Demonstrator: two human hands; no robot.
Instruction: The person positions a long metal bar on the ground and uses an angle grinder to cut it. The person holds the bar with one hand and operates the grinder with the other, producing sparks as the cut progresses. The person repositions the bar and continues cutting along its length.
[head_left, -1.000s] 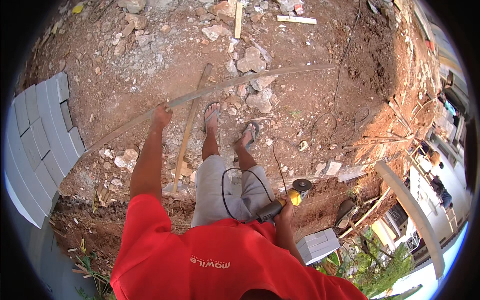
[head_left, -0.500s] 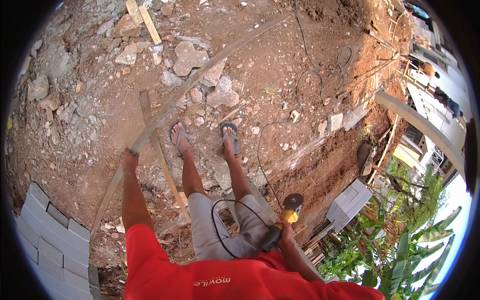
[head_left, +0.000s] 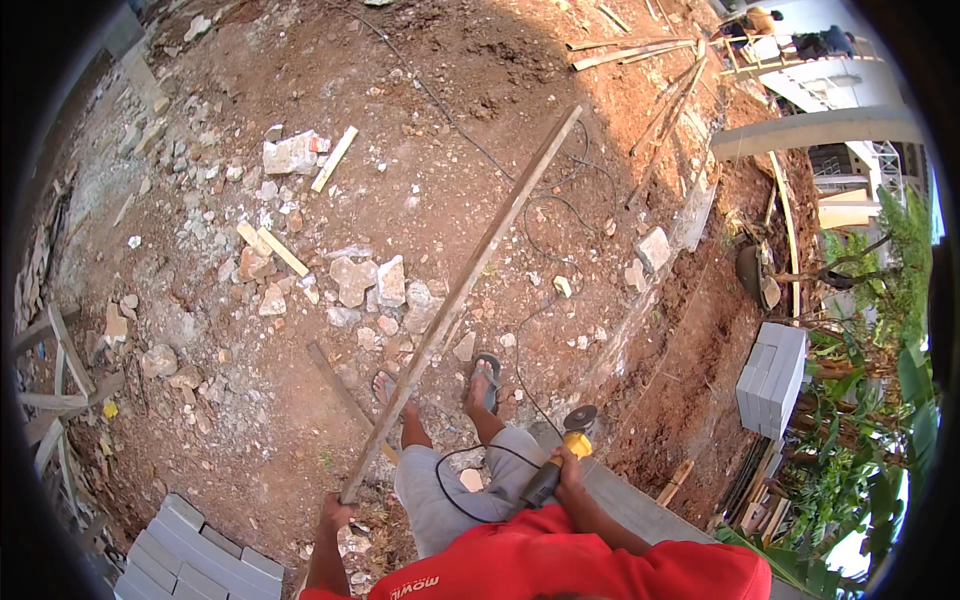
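Note:
My left hand (head_left: 338,510) is closed around the near end of a long wooden board (head_left: 490,243). The board slants away up and to the right, passing above my left foot, its far end over the dirt. In my right hand (head_left: 568,468), beside my right thigh, is an angle grinder (head_left: 577,443) with a yellow head and a dark body. Its round disc (head_left: 580,418) points away from me. A black cord (head_left: 446,480) loops from the grinder's rear across my lap. A second, shorter wood strip (head_left: 345,385) lies on the ground left of my feet.
Broken stones (head_left: 352,281) and short wood offcuts (head_left: 283,251) litter the dirt ahead. Grey blocks (head_left: 195,550) are stacked at lower left, more blocks (head_left: 771,380) at right. A cable (head_left: 440,105) winds over the soil. A concrete edge (head_left: 640,500) runs along my right; people (head_left: 825,42) are far off.
My left hand has drawn in closer to my body and now grips the board at its near end, where before board stretched behind it. The view has shifted. The grinder stays in my right hand.

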